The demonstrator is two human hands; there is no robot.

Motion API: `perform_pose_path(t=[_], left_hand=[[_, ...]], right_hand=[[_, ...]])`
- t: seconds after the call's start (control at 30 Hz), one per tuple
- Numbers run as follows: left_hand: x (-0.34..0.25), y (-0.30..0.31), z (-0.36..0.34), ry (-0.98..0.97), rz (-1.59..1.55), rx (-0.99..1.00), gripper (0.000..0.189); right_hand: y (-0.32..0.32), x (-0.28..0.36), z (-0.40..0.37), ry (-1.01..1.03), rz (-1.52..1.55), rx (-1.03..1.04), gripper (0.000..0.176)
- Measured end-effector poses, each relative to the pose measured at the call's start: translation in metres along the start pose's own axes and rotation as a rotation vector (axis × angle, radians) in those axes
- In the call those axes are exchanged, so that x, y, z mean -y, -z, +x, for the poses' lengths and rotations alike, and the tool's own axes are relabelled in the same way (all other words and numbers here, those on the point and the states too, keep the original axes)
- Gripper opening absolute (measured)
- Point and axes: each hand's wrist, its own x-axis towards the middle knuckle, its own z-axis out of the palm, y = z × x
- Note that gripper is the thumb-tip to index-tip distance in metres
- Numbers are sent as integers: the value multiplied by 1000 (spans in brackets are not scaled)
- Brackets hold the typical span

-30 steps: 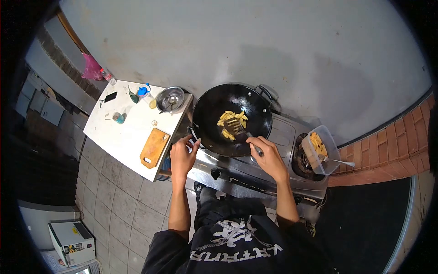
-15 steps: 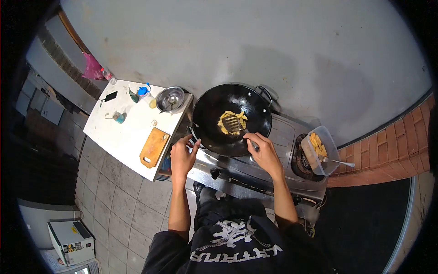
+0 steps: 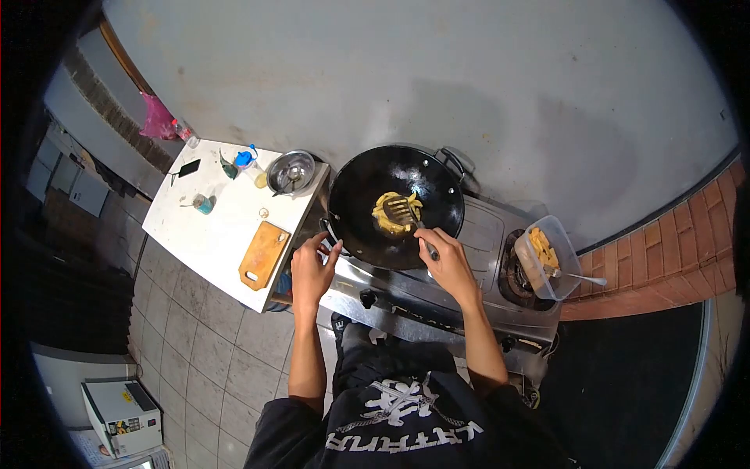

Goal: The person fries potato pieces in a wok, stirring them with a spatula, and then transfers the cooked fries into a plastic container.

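My right hand [image 3: 447, 262] is closed around the handle of a slotted spatula [image 3: 400, 209]. The spatula's blade rests on yellow potato strips [image 3: 387, 223] at the bottom of a black wok [image 3: 359, 180]. At the wok's near left side, my left hand [image 3: 312, 270] holds the loop-shaped wok handle [image 3: 331, 231] between thumb and fingers. The fingertips are partly hidden there. The wok sits on a metal gas stove [image 3: 480, 227].
To the right, a clear plastic container [image 3: 569, 266] holds fried strips and a spoon over the other burner [image 3: 512, 273]. On the left, a white table [image 3: 187, 234] bears a cutting board [image 3: 264, 254], a metal bowl [image 3: 291, 172], a jar [image 3: 202, 204] and a phone [image 3: 189, 168].
The spatula has shifted slightly and the potato strips beneath it have moved a little. My right hand has moved slightly left; my left hand stays at the wok handle.
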Motion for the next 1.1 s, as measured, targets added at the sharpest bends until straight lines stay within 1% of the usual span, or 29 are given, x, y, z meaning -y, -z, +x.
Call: perform_pose_path(t=[0.03, 0.13, 0.27, 0.33, 0.47, 0.53, 0.67, 0.73, 0.77, 0.83, 0.97, 1.03, 1.1], left_hand=[[0, 1, 0, 12, 0, 9, 40], [3, 0, -1, -15, -19, -18, 40], [4, 1, -2, -22, -23, -30, 40], [3, 2, -1, 18, -19, -4, 40], [3, 3, -3, 17, -16, -14, 40], [4, 3, -5, 15, -17, -19, 41], [1, 5, -9, 42, -30, -14, 41], [-2, 5, -10, 46, -25, -6, 40], [-2, 4, -11, 46, -27, -6, 40], [-1, 5, -10, 22, -24, -6, 40], [2, 8, -5, 5, -39, 16, 40], [5, 10, -1, -13, -60, 15, 40], [6, 12, 4, -28, -70, 28, 40]], right_hand=[[-1, 0, -1, -25, 5, 23, 17], [4, 7, -5, -1, 10, 55, 16], [6, 10, -6, 32, 21, 36, 17], [4, 12, -1, -38, 1, 57, 17], [4, 8, -2, -33, -33, 70, 16], [6, 8, -4, -7, 12, 10, 17], [7, 10, -3, -11, -19, -3, 18], [6, 10, -1, -111, -34, 53, 18], [5, 8, -2, -111, -35, 53, 18], [1, 5, -3, -26, -35, -19, 17], [-1, 10, -4, -50, -30, 8, 17], [-4, 14, -4, -14, -8, -44, 18], [-5, 20, -2, -53, -50, -62, 18]])
